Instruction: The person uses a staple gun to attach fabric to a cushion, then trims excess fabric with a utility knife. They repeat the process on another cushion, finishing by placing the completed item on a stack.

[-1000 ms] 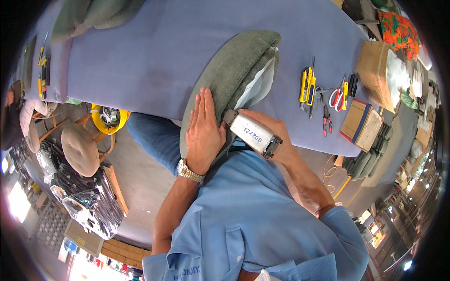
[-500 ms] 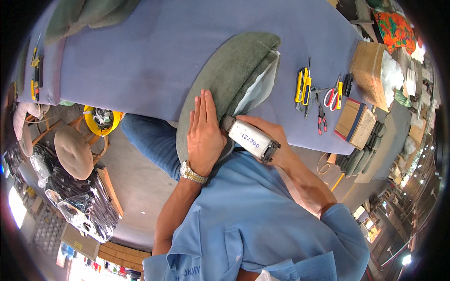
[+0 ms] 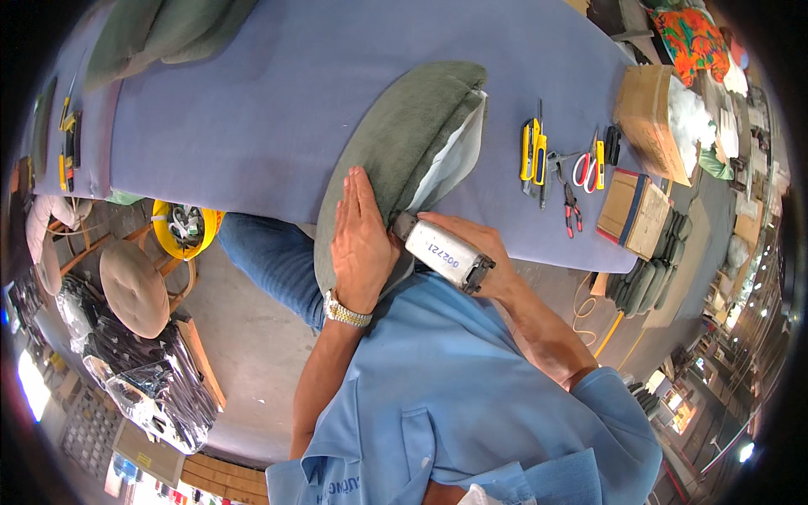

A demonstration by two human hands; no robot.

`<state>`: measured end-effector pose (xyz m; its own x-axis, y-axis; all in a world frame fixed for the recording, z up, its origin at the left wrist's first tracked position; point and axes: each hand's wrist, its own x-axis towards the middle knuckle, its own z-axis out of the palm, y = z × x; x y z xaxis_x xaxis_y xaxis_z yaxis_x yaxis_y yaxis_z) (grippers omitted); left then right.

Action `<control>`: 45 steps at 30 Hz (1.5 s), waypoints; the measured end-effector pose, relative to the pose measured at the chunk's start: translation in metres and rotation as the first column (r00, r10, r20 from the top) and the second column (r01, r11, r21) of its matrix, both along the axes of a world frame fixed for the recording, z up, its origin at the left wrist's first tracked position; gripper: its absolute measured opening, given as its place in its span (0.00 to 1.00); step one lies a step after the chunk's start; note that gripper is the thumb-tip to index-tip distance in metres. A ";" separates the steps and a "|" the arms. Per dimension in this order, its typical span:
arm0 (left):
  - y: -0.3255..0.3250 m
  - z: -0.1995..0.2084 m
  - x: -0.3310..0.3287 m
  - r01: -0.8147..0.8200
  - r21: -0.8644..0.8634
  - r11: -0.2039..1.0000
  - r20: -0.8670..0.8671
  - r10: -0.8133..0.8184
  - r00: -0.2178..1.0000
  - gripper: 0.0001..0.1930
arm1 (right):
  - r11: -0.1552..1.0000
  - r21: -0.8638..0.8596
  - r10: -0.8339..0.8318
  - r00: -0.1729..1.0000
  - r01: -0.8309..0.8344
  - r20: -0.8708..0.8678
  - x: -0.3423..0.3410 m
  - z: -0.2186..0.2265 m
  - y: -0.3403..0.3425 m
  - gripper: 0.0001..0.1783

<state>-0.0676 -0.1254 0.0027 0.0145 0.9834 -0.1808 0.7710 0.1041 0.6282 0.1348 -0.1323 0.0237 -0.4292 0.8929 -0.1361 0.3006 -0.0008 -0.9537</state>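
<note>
A curved, grey-green fabric cushion (image 3: 396, 126) lies on its side at the near edge of the table, a strip of white lining (image 3: 450, 164) showing along its right side. Pressed flat on the cushion's lower part is my left hand (image 3: 364, 257), its fingers stretched out and a metal watch on the wrist. My right hand (image 3: 488, 244) grips a white and black staple gun (image 3: 444, 254). The gun's nose meets the cushion's edge beside my left fingers. Most of my right fingers are hidden behind the tool.
On the blue-covered table (image 3: 244, 118), to the right, lie yellow utility knives (image 3: 532, 151), red-handled scissors (image 3: 582, 172) and pliers (image 3: 572, 210). Beyond them stand a cardboard box (image 3: 644, 118) and a smaller box (image 3: 631, 210). A yellow bucket (image 3: 181, 240) and round padded seat (image 3: 133, 286) are at left.
The staple gun and my right hand have shifted slightly left and down along the cushion's edge. My left hand stays pressed on the cushion. The view has turned a little.
</note>
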 end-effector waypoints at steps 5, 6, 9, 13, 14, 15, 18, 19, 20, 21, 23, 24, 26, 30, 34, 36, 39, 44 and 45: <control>-0.002 -0.001 -0.001 0.016 0.023 1.000 0.019 -0.016 1.000 0.46 | 0.997 -0.056 0.055 0.996 -0.051 0.070 0.001 0.006 0.005 0.38; -0.002 -0.002 -0.001 0.028 0.026 0.999 -0.006 -0.027 1.000 0.45 | 0.995 -0.092 0.045 0.997 -0.038 0.066 0.000 0.009 0.006 0.38; -0.001 -0.003 0.000 0.045 0.036 0.998 -0.048 -0.043 0.998 0.44 | 0.986 -0.164 0.016 0.999 -0.011 0.032 -0.010 0.013 0.008 0.38; 0.002 -0.001 -0.005 0.030 0.004 1.000 -0.012 -0.030 0.999 0.44 | 0.993 -0.116 -0.016 1.000 0.015 -0.003 -0.018 0.013 0.007 0.34; 0.004 0.001 -0.006 0.027 -0.018 0.999 -0.002 -0.027 1.000 0.44 | 0.995 -0.093 -0.024 1.000 0.025 0.008 -0.020 0.012 0.006 0.33; 0.004 0.002 -0.009 0.029 -0.008 1.000 0.021 -0.028 0.999 0.44 | 0.997 -0.069 -0.019 1.000 0.019 -0.006 -0.022 0.010 0.005 0.34; 0.006 0.005 -0.020 0.020 0.014 1.000 0.079 -0.021 0.997 0.45 | 1.000 -0.006 0.002 1.000 -0.002 -0.027 -0.026 0.004 0.006 0.37; 0.005 0.004 -0.025 0.010 0.013 1.000 0.101 -0.011 0.995 0.46 | 1.000 0.010 0.013 1.000 -0.013 -0.012 -0.029 0.005 0.008 0.37; 0.003 0.003 -0.032 -0.002 0.012 1.000 0.122 0.000 0.992 0.46 | 0.999 0.025 0.025 1.000 -0.025 0.002 -0.035 0.007 0.010 0.37; 0.000 0.004 -0.041 0.004 -0.023 1.000 0.125 -0.001 0.992 0.47 | 0.999 0.032 0.038 0.999 -0.039 0.023 -0.043 0.011 0.012 0.38; -0.014 0.012 -0.050 -0.029 0.007 1.000 0.120 0.028 0.992 0.49 | 0.990 0.125 0.058 0.998 -0.062 0.037 -0.053 0.010 0.016 0.37; -0.020 0.016 -0.052 -0.047 0.023 0.999 0.123 0.044 0.991 0.50 | 0.982 0.171 0.068 0.996 -0.076 0.049 -0.056 0.009 0.019 0.37; -0.033 0.021 -0.072 -0.024 -0.070 0.997 0.452 0.053 0.891 0.45 | 0.977 0.177 0.111 0.992 -0.121 0.060 -0.055 0.008 0.027 0.34; -0.042 0.022 -0.115 0.041 -0.211 0.977 0.864 0.167 0.475 0.33 | 0.982 0.125 0.121 0.979 -0.142 0.165 -0.046 0.015 0.041 0.30; -0.030 -0.036 -0.120 -0.082 -0.304 0.949 0.700 0.281 0.656 0.35 | 0.988 0.083 0.113 0.974 -0.131 0.194 -0.030 0.011 0.031 0.29; -0.021 -0.065 -0.104 -0.149 -0.317 0.937 0.649 0.329 0.686 0.35 | 0.983 0.138 0.092 0.980 -0.117 0.177 -0.023 0.004 0.024 0.29; -0.012 -0.074 -0.078 -0.016 -0.297 0.955 0.583 0.195 0.789 0.37 | 0.991 0.088 0.084 0.985 -0.098 0.150 -0.017 0.003 0.019 0.29; -0.011 -0.049 -0.060 0.078 -0.191 0.979 0.532 0.037 0.846 0.37 | 0.991 0.109 0.064 0.989 -0.079 0.130 -0.015 0.003 0.021 0.29; -0.013 -0.043 -0.059 0.082 -0.168 0.982 0.521 0.018 0.854 0.37 | 0.989 0.123 0.070 0.990 -0.085 0.122 -0.017 0.003 0.021 0.29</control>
